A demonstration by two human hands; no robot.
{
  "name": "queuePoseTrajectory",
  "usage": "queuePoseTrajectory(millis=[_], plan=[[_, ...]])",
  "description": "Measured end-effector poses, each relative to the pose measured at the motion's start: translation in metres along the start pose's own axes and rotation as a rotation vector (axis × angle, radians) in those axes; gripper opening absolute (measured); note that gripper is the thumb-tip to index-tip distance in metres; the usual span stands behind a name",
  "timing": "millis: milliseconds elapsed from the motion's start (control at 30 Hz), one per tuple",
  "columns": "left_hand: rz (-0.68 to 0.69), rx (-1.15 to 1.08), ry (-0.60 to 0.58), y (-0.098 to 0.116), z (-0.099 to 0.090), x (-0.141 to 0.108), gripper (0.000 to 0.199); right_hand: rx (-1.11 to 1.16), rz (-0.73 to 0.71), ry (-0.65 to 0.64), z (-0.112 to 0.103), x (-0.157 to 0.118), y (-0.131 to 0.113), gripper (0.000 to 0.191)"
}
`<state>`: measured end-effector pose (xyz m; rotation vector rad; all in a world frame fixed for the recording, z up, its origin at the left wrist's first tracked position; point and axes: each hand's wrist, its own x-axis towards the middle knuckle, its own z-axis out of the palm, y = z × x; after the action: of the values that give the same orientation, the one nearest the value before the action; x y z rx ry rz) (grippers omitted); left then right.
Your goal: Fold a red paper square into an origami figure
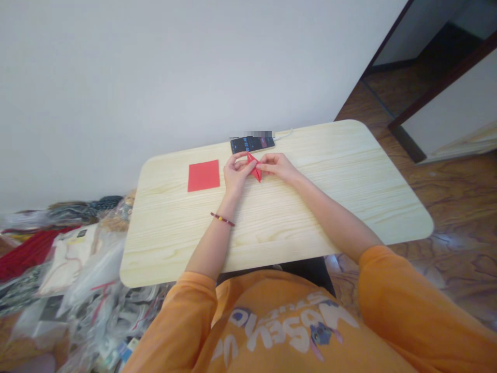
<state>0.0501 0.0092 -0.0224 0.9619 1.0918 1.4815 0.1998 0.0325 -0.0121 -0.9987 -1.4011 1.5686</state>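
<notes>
Left of the table (368,199), beside its left edge, clothes (29,254) and plastic bags (91,259) lie heaped, apart from the work surface. On the tabletop, towards the far-left corner and near the far edge, a red square of paper (204,176) lies flat; whether it is one sheet or several cannot be told. Placed there, it seems kept within reach yet out of the hands' way.

A beaded bracelet (222,219) circles the left wrist. The left hand (235,176) pinches the left side of a folded red paper (255,173) between thumb and forefinger, probably to steady it. Just beyond, at the middle of the far edge, lies a smartphone (252,143), its lit screen up, perhaps so it can be glanced at. The folded paper is a small pointed shape, held between both hands. The right hand (278,167) pinches its right side with thumb and fingertips, likely for fine control. Behind, a white cable (286,136) runs from the phone's right end.
</notes>
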Motion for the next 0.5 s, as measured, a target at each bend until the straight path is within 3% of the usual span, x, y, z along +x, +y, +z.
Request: queuePoseTrajectory(millis=[100,233,333,500], plan=[[-0.036,-0.016,-0.012,-0.0013,0.0001,0.0005,0.046,0.017,-0.010,0.028,0.0010,0.0001,0.0003,0.045],[0.072,0.003,0.132,-0.0015,0.0027,0.0006,0.035,0.036,-0.022,0.076,0.0022,-0.0014,-0.0020,0.046],[0.144,0.034,0.229,-0.0004,0.0045,0.0011,0.028,-0.004,-0.009,0.008,0.0019,-0.0031,-0.0044,0.043],[0.202,0.110,0.247,0.0043,0.0084,-0.0021,0.018,0.086,0.071,-0.075,0.0021,-0.0044,-0.0037,0.046]])
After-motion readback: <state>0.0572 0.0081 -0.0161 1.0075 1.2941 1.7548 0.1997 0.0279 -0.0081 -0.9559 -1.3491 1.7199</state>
